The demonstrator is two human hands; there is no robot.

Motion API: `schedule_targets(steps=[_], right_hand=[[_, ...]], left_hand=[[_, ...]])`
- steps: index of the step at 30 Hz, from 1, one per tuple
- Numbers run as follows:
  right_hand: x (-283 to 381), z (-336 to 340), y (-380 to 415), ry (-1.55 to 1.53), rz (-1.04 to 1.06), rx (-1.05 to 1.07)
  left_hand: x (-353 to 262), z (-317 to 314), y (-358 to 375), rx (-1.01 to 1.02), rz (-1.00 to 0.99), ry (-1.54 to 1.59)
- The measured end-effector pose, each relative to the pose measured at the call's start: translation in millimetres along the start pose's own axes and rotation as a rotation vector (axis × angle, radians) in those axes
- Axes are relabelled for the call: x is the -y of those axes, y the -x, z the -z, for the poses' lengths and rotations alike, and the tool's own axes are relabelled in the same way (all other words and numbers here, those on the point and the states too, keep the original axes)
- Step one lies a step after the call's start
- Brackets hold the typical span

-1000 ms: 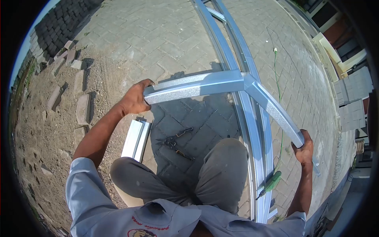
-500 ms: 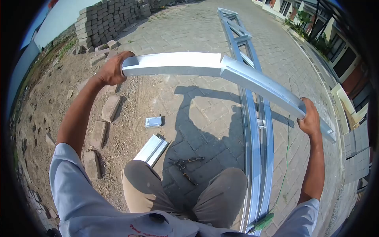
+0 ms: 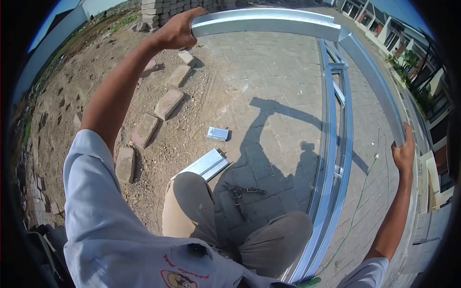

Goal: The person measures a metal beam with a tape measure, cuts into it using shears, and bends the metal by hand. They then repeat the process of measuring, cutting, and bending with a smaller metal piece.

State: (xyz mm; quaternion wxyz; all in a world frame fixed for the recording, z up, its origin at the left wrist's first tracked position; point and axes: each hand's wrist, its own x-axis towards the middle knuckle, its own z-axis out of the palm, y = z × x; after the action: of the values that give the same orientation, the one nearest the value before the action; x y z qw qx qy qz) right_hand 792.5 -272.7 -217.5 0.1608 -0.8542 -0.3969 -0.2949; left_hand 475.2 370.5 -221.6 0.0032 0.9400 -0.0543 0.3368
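A long silvery metal channel (image 3: 266, 28) is held up in front of me, angled at a cut or joint near its middle. My left hand (image 3: 180, 30) is closed around its left end. Lower down on the right, my right hand (image 3: 404, 150) grips the other arm of the channel. Under it, a long metal truss frame (image 3: 349, 105) lies on the paving. By my knees are a short channel offcut (image 3: 218, 133), a longer metal piece (image 3: 204, 164) and a dark hand tool (image 3: 249, 190) that looks like snips or pliers.
Several loose paving blocks (image 3: 169, 104) line the dirt on the left, with a stack of blocks (image 3: 165, 8) behind. A green cord (image 3: 361, 197) runs along the right paving to a partly hidden green tool (image 3: 309, 282). Houses (image 3: 389, 30) stand at the far right.
The channel has risen and shifted right in view, and its bend has become sharper. Both hands still hold it. The view has turned, so ground objects appear shifted too.
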Motion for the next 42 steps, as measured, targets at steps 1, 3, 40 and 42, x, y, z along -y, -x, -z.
schedule_targets(steps=[1, 3, 40, 42], right_hand=[[-5, 3, -2, 0.107, 0.124, -0.075], [5, 0, -13, -0.023, 0.058, -0.107], [225, -75, -76, -0.333, -0.067, 0.021], [217, -72, -80, -0.377, -0.111, 0.092]], left_hand=[[6, -6, 8, -0.026, 0.029, -0.068], [-18, -19, 17, 0.011, 0.308, 0.109], [-174, -81, -62, -0.298, 0.664, 0.932], [-149, -73, -58, -0.182, 0.600, 0.760]])
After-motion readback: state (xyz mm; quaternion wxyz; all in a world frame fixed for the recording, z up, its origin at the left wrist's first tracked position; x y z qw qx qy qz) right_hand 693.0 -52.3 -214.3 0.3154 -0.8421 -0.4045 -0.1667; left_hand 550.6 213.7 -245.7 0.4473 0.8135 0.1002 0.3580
